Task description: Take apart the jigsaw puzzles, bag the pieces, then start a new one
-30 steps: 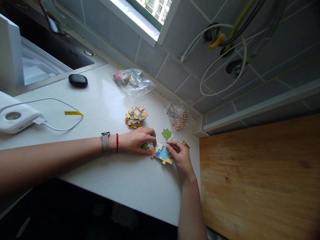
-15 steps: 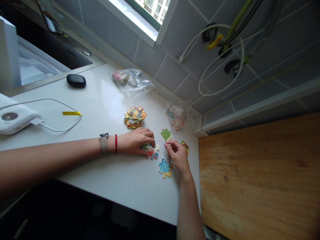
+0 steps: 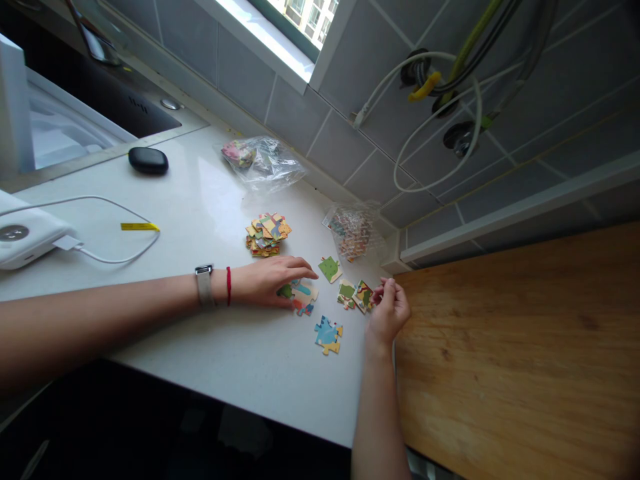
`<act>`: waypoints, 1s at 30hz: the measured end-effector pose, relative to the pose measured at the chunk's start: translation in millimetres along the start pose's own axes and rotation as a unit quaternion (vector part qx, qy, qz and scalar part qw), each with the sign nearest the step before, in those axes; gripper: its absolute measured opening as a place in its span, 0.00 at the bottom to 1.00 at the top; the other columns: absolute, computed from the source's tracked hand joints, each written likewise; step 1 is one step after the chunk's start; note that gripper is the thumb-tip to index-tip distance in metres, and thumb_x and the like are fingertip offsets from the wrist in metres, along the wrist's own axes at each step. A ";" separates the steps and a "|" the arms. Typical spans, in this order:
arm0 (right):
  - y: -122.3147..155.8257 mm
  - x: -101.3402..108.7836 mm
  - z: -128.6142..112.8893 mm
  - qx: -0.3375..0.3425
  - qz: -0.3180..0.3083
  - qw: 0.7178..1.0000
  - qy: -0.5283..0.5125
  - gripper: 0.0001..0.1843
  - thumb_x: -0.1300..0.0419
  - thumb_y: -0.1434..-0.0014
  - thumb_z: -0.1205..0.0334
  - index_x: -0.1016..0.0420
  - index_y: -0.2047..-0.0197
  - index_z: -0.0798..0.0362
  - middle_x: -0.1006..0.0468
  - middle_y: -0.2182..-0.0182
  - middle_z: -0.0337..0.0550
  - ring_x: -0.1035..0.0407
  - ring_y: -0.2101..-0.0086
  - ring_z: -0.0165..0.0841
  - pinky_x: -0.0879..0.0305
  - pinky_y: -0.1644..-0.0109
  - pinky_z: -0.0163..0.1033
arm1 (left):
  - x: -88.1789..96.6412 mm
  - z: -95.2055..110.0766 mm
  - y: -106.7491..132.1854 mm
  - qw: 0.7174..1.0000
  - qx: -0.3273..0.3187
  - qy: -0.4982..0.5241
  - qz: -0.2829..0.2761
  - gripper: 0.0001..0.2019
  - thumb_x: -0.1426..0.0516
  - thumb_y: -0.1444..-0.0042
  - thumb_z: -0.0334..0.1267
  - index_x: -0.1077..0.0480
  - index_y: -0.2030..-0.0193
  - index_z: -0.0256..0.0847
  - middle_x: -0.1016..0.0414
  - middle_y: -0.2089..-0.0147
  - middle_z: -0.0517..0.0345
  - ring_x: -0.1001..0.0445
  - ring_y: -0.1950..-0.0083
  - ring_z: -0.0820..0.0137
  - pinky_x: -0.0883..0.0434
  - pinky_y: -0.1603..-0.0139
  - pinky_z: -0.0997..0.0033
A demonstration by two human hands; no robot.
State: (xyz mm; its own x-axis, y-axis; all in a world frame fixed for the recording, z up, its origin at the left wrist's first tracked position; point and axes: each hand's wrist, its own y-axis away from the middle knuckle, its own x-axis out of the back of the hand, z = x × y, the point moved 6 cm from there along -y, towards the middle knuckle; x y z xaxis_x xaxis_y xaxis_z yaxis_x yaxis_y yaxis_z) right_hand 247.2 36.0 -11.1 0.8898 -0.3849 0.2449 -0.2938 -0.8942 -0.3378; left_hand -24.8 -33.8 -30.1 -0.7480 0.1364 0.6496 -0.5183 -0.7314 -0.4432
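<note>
My left hand (image 3: 280, 281) lies over joined jigsaw puzzle pieces (image 3: 304, 298) on the white counter, its fingers stretched out and thumb apart. Curled fingers of my right hand (image 3: 391, 308) are at the right edge of a red, green and yellow puzzle piece (image 3: 363, 297); whether they grip anything is hidden. Against that piece lies a green and cream one (image 3: 346, 294). A plain green piece (image 3: 330, 269) sits beyond my left fingertips. Nearer to me is a blue and yellow piece (image 3: 329, 335). Behind my left hand rises a stacked pile of puzzle pieces (image 3: 269, 235).
Clear plastic bags, one with orange bits (image 3: 354, 232) and one with a pink item (image 3: 263, 163), lie by the tiled wall. A black oval case (image 3: 149, 161) and a white corded device (image 3: 35, 230) are left. A wooden board (image 3: 515, 347) borders the counter's right side.
My right hand has moved right, from beside the green piece to the red, green and yellow one, uncovering the green and cream piece. My left fingers have straightened over the joined pieces.
</note>
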 end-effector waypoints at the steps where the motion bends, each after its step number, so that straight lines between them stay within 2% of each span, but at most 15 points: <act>1: -1.0 0.7 2.4 -0.011 0.007 1.000 -0.011 0.25 0.41 0.36 0.37 0.24 0.61 0.53 0.31 0.77 0.34 0.37 0.78 0.28 0.39 0.73 0.34 | 0.6 -0.2 0.3 1.000 -0.001 0.001 0.003 0.28 0.34 0.38 0.43 0.32 0.33 0.41 0.26 0.37 0.40 0.24 0.41 0.55 0.26 0.41 0.56; 5: -4.2 2.7 12.2 -0.043 0.023 0.998 -0.029 0.26 0.41 0.38 0.36 0.23 0.61 0.53 0.29 0.76 0.35 0.34 0.76 0.29 0.37 0.72 0.34 | 2.2 -0.3 -0.2 1.000 -0.005 -0.003 -0.009 0.28 0.35 0.37 0.44 0.33 0.33 0.40 0.26 0.37 0.40 0.24 0.41 0.55 0.26 0.40 0.55; 9: -12.6 6.1 20.3 -0.015 0.007 0.998 0.059 0.25 0.42 0.38 0.39 0.22 0.59 0.55 0.21 0.67 0.45 0.26 0.65 0.37 0.30 0.62 0.40 | 2.9 -1.8 -0.8 1.000 0.001 -0.008 -0.019 0.25 0.36 0.36 0.45 0.31 0.35 0.40 0.24 0.41 0.41 0.23 0.44 0.56 0.25 0.43 0.57; 12: -18.6 4.7 24.6 0.036 -0.063 0.983 0.169 0.27 0.37 0.42 0.40 0.20 0.54 0.57 0.20 0.53 0.57 0.26 0.52 0.45 0.30 0.47 0.49 | 2.5 -2.2 -0.8 1.000 -0.004 -0.010 -0.017 0.23 0.36 0.36 0.45 0.29 0.37 0.41 0.22 0.45 0.43 0.22 0.47 0.57 0.25 0.46 0.59; 14: -19.0 3.0 29.2 0.049 -0.127 0.966 0.222 0.31 0.33 0.47 0.41 0.20 0.48 0.56 0.22 0.47 0.60 0.28 0.47 0.48 0.34 0.41 0.53 | 1.6 -1.9 -0.9 1.000 -0.007 -0.013 -0.020 0.20 0.36 0.36 0.45 0.27 0.40 0.42 0.22 0.46 0.44 0.22 0.48 0.58 0.26 0.47 0.59; 17: -14.8 1.0 33.3 0.056 -0.209 0.941 0.260 0.33 0.29 0.49 0.43 0.20 0.45 0.54 0.23 0.46 0.58 0.28 0.48 0.48 0.35 0.38 0.55 | 0.7 -0.6 -1.2 0.999 -0.009 -0.022 -0.022 0.19 0.36 0.36 0.45 0.26 0.41 0.41 0.21 0.47 0.45 0.23 0.49 0.58 0.26 0.47 0.59; 19: -12.1 0.5 32.5 0.066 -0.228 0.934 0.267 0.30 0.30 0.48 0.48 0.19 0.45 0.53 0.22 0.48 0.56 0.27 0.50 0.47 0.34 0.39 0.55 | 0.2 0.3 -1.3 0.999 -0.010 -0.030 -0.023 0.19 0.36 0.37 0.44 0.26 0.42 0.42 0.21 0.48 0.45 0.24 0.48 0.58 0.27 0.47 0.60; 22: -11.5 -0.2 30.5 0.068 -0.217 0.938 0.260 0.25 0.32 0.48 0.54 0.18 0.47 0.54 0.22 0.52 0.54 0.26 0.53 0.45 0.32 0.42 0.53 | -0.8 1.0 -1.3 0.999 -0.009 -0.036 -0.027 0.18 0.36 0.37 0.44 0.26 0.42 0.42 0.21 0.49 0.46 0.25 0.48 0.58 0.27 0.48 0.59; 25: -15.1 0.0 30.8 0.051 -0.198 0.954 0.220 0.25 0.32 0.48 0.52 0.18 0.49 0.55 0.21 0.54 0.52 0.26 0.55 0.43 0.30 0.46 0.50 | -1.3 1.1 -1.3 0.999 -0.008 -0.036 -0.029 0.18 0.35 0.37 0.44 0.25 0.42 0.42 0.20 0.49 0.46 0.25 0.49 0.57 0.27 0.48 0.59; 28: -23.7 10.7 30.5 0.045 -0.125 0.972 0.196 0.26 0.33 0.47 0.48 0.18 0.51 0.56 0.20 0.54 0.53 0.26 0.57 0.42 0.30 0.47 0.49 | -1.5 0.8 -1.3 0.999 -0.006 -0.040 -0.033 0.18 0.35 0.37 0.44 0.25 0.43 0.41 0.21 0.49 0.46 0.25 0.48 0.57 0.27 0.48 0.58; 30: -28.4 20.7 30.6 0.049 -0.069 0.967 0.239 0.25 0.33 0.48 0.48 0.18 0.52 0.57 0.21 0.55 0.56 0.26 0.59 0.43 0.30 0.47 0.50 | -2.2 0.5 -1.2 0.998 -0.006 -0.044 -0.039 0.18 0.36 0.36 0.45 0.26 0.43 0.41 0.21 0.49 0.45 0.25 0.48 0.57 0.28 0.48 0.58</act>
State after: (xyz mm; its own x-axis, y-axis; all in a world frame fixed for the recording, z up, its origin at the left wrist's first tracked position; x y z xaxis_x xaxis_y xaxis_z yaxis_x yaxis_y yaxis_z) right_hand 284.6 60.4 -24.3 0.6477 -0.3469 0.6784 -0.1294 -0.9275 -0.3508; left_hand -22.3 -33.6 -30.6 -0.6657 0.1334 0.7342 -0.5795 -0.7123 -0.3961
